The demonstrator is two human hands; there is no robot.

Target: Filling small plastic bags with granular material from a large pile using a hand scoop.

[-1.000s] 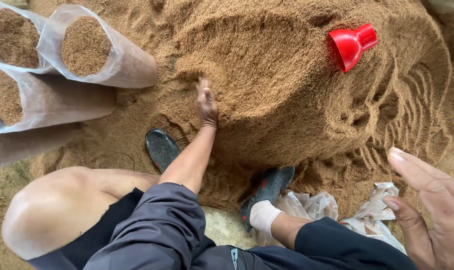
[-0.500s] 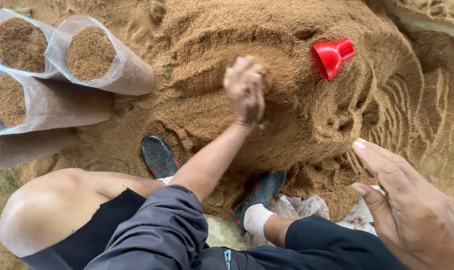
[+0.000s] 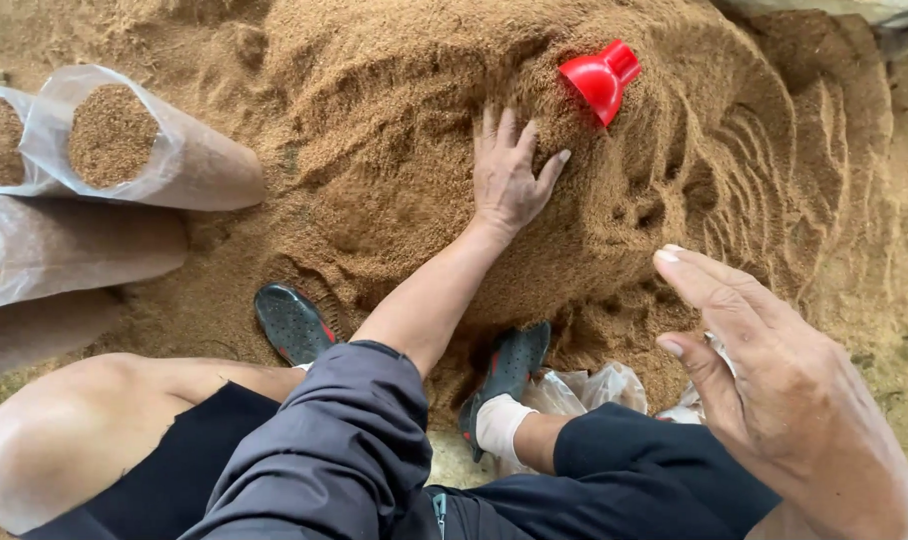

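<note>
Brown sawdust heap (image 3: pixel 394 180), raked; left hand (image 3: pixel 509 175) fingers spread flat; right hand (image 3: pixel 774 390) loose, empty.

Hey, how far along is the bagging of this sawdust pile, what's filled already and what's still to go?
Done: the clear bags at the left lie filled with brown material. In hand: the left hand rests flat, fingers spread, on the sawdust heap beside the red scoop; the right hand hovers open, holding nothing. Left: most of the heap remains, and crumpled empty plastic bags lie by the feet.
</note>
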